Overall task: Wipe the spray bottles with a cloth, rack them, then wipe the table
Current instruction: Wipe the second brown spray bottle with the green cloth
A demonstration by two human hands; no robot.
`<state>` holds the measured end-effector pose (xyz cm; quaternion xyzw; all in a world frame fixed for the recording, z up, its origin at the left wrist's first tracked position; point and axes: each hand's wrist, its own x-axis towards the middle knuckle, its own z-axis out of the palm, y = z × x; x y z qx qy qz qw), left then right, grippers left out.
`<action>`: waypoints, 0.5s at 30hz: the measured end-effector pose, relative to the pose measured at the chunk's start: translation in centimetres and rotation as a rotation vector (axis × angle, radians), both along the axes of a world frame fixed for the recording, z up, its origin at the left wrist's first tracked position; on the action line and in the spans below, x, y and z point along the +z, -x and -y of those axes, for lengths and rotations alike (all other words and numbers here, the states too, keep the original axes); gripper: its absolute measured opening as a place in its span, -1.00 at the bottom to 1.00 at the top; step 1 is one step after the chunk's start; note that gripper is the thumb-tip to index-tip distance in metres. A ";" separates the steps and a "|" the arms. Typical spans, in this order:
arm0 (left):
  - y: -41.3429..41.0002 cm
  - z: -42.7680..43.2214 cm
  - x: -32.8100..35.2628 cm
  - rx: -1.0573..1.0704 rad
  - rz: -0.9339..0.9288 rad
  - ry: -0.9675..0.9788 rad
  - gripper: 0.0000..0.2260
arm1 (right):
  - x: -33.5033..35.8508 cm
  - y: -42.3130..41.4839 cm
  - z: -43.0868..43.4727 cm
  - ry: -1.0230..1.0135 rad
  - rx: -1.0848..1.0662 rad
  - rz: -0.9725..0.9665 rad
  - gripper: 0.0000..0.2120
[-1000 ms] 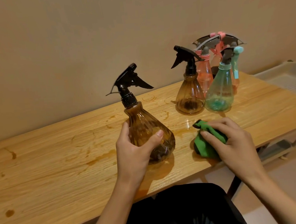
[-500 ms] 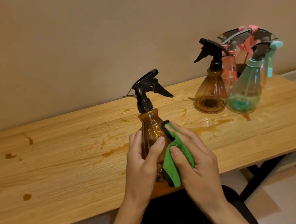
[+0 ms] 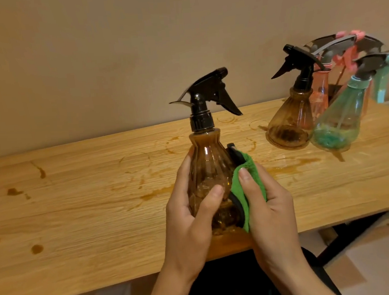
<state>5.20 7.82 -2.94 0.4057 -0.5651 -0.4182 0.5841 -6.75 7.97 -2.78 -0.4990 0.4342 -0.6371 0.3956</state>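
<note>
Upright, nozzle pointing right, the amber bottle (image 3: 212,181) is gripped by the left hand (image 3: 191,221); right hand (image 3: 268,209) presses the green cloth (image 3: 242,185) against it.

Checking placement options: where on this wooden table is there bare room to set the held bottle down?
Free: the light wooden table left of the left hand, stained but bare; the strip between the held ribbed amber spray bottle and the standing amber spray bottle. Crowded: far right, around the pink bottles and teal bottle.

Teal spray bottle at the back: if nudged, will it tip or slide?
Probably hard to tip: the teal spray bottle has a wide base. Likely light, nearly empty. May slide: the table beside it looks wet.
</note>
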 end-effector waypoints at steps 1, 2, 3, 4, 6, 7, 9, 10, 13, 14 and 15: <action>-0.1 0.0 0.1 -0.006 0.001 0.000 -0.45 | 0.1 0.1 0.1 0.000 0.017 -0.017 -0.65; -0.2 0.1 -0.1 -0.005 -0.006 0.000 -0.43 | 0.2 0.2 0.2 0.011 0.035 -0.047 -0.65; -0.3 0.1 -0.3 0.000 -0.022 -0.005 -0.40 | 0.2 0.2 0.2 0.033 0.049 -0.098 -0.64; -0.4 0.2 -0.4 0.005 -0.045 -0.009 -0.38 | 0.2 0.2 0.2 0.060 0.055 -0.164 -0.63; -0.7 0.4 -0.5 0.007 -0.064 -0.009 -0.40 | 0.1 -0.1 0.0 0.110 0.048 -0.269 -0.62; -0.7 0.4 -0.5 0.003 -0.056 -0.012 -0.42 | 0.0 -0.2 0.0 0.124 0.041 -0.287 -0.62; -0.8 0.4 -0.5 0.000 -0.043 -0.020 -0.43 | -0.1 -0.4 0.1 0.121 0.031 -0.277 -0.63; -1.0 0.4 -0.6 0.009 -0.038 -0.021 -0.41 | -0.1 -0.5 0.2 0.115 0.030 -0.266 -0.63; -1.4 0.5 -0.7 0.028 -0.030 -0.008 -0.35 | -0.3 -0.8 0.4 0.095 0.032 -0.257 -0.63; -1.5 0.6 -0.8 0.029 -0.033 -0.011 -0.35 | -0.5 -0.9 0.4 0.091 0.039 -0.259 -0.64; -1.6 0.6 -0.8 0.030 -0.038 -0.018 -0.37 | -0.7 -1.1 0.3 0.087 0.049 -0.266 -0.65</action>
